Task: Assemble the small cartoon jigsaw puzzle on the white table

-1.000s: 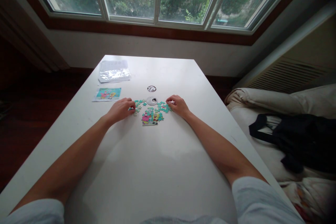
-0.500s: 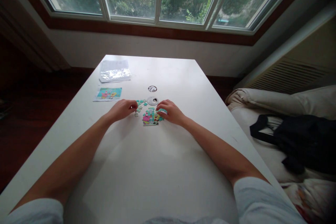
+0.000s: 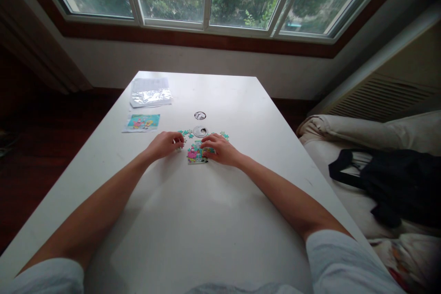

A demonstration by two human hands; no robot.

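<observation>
A partly assembled jigsaw puzzle [image 3: 195,155] with pink, yellow and teal cartoon figures lies near the middle of the white table. My right hand [image 3: 220,149] reaches over its right side, fingers spread and thumb lower down, covering part of the picture. Whether a piece sits under those fingertips is hidden. To the left, my left hand [image 3: 166,144] curves above loose teal puzzle pieces [image 3: 188,133], with a gap between thumb and forefinger. Pieces by its fingertips are too small to make out clearly. More loose pieces [image 3: 224,136] lie beyond my right hand.
Behind the puzzle lie a round silvery disc [image 3: 200,132] and a smaller dark-rimmed disc [image 3: 200,115]. At left are a printed cartoon picture [image 3: 143,122] and a clear plastic bag [image 3: 150,93]. A dark garment [image 3: 399,183] rests on the pale sofa [image 3: 327,135] at right.
My right hand has shifted left over the puzzle, uncovering loose pieces at its right. My left hand has moved slightly right, closer to the loose pieces.
</observation>
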